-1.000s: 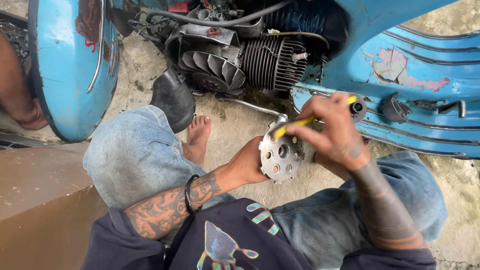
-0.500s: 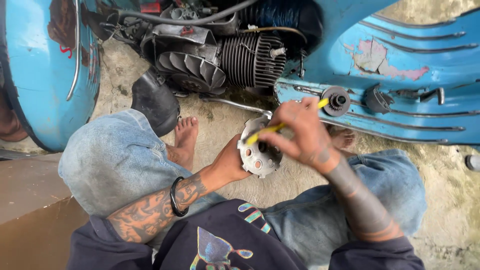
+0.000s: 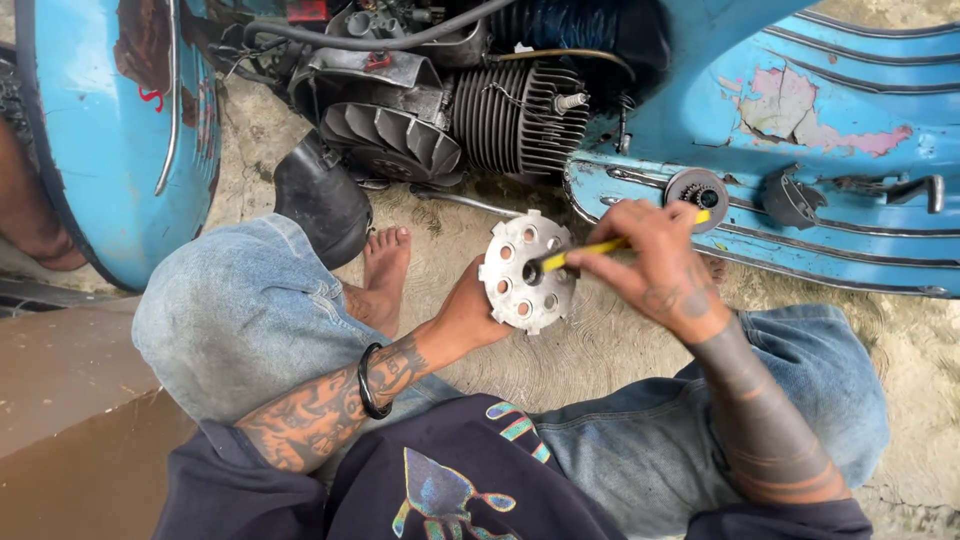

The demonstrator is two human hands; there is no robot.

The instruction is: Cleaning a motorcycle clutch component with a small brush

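My left hand (image 3: 470,312) grips a round, toothed metal plate with several holes (image 3: 528,272) from behind, its face turned up toward me. My right hand (image 3: 660,265) holds a yellow-handled tool (image 3: 590,249) like a pen; the tool's dark tip rests at the plate's centre. Both hands hover over the concrete between my knees, just in front of the blue scooter's (image 3: 800,110) open engine side.
The finned engine cylinder (image 3: 515,120) and black fan cover (image 3: 390,140) sit exposed ahead. A small gear (image 3: 697,186) lies on the scooter's footboard edge. A blue side panel (image 3: 110,130) leans at left, a brown step (image 3: 70,440) lower left. My bare foot (image 3: 385,265) rests nearby.
The view has shifted a little. The plate now faces me more fully, and the tool tip has moved onto its centre.
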